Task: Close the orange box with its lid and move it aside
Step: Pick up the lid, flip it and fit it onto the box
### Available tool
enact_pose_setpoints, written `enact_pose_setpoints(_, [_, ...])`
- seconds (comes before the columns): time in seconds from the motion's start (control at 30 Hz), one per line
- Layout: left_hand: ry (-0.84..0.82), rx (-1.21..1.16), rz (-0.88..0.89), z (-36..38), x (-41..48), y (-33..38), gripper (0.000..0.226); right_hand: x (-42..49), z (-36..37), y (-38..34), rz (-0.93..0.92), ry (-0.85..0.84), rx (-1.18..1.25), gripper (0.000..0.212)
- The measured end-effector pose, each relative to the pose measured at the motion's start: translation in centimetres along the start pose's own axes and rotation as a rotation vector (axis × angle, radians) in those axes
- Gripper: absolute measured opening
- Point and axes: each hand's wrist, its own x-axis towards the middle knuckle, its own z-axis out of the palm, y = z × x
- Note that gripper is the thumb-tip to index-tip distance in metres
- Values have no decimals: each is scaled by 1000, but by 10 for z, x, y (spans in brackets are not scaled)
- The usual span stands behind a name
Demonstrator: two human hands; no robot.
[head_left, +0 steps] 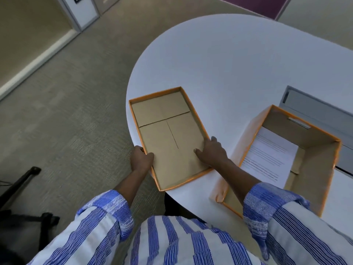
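The orange lid (168, 134) lies upside down at the near left edge of the white table (238, 64), its brown cardboard inside facing up. My left hand (141, 158) grips its left rim, thumb inside. On its right rim my right hand (211, 152) holds it, thumb inside and fingers over the outer wall. The orange box (313, 169) stands open to the right of the lid, with printed white paper (271, 155) lying in it. My right forearm crosses the box's near left corner.
A grey cable tray (321, 111) is set into the table behind the box. A black chair base (21, 188) stands on the carpet at the lower left. The lid's near left corner overhangs the table edge.
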Motion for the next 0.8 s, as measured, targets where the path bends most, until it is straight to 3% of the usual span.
enact_pose_setpoints(0.1, [67,-200,4,0,-3,18,24,-3,-7,-27,-165,65,101,63])
enact_pose_setpoints(0.2, [101,-403,1,-1,-6,45,43,-12,-18,-62,-321,78,238,46])
enact_pose_setpoints(0.3, [9,-666,-20,-4,-12,75,54,-23,-31,-87,-353,76,353,34])
enact_pose_setpoints(0.4, [-84,-778,31,-4,-17,98,59,-30,-46,-96,-365,83,362,25])
enact_pose_setpoints(0.6, [-222,-712,40,13,-16,114,53,-36,-82,-89,-341,178,479,15])
enact_pose_setpoints(0.8, [-323,-421,-146,41,-8,107,46,-47,-121,-64,-319,151,830,24])
